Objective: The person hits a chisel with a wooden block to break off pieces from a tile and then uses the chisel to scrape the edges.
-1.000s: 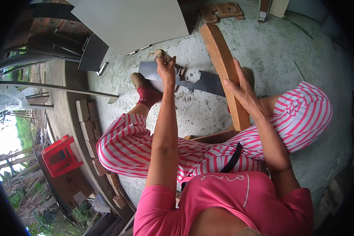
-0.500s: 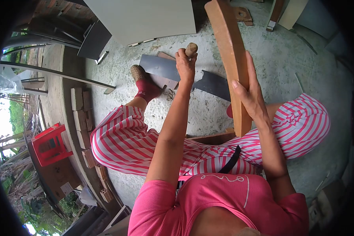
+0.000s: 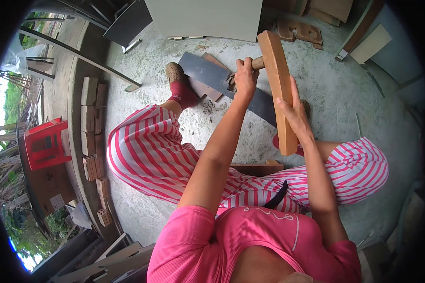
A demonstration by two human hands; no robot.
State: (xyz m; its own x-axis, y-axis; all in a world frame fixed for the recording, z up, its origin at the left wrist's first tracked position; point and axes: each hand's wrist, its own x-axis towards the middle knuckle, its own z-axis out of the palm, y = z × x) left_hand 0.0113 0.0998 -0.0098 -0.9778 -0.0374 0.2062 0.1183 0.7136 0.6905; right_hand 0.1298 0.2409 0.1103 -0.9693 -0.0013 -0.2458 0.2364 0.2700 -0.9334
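Observation:
My left hand (image 3: 246, 80) is closed round a thick, round wooden stick (image 3: 258, 62), whose end overlaps the left edge of a curved wooden piece (image 3: 277, 78) in this view. Just left of that fist shows a dark, rough-edged bit (image 3: 231, 82); whether it belongs to the stick I cannot tell. Along the lower right side of the curved piece, my right hand (image 3: 295, 113) grips it, thumb on the near face and fingers behind. The piece is held up lengthwise over the floor, above a long dark grey board (image 3: 205, 70).
Another wooden piece (image 3: 257, 168) lies between my legs. A brown block with cut-outs (image 3: 300, 33) is on the concrete floor at the back, near a large pale panel (image 3: 203, 19). Bricks (image 3: 88, 118) line the left ledge, with a red plastic stool (image 3: 45, 144) beyond.
My left hand has moved right with the stick, bringing it up to the curved piece. The curved piece sits lower in view and more upright, with my right hand still on it.

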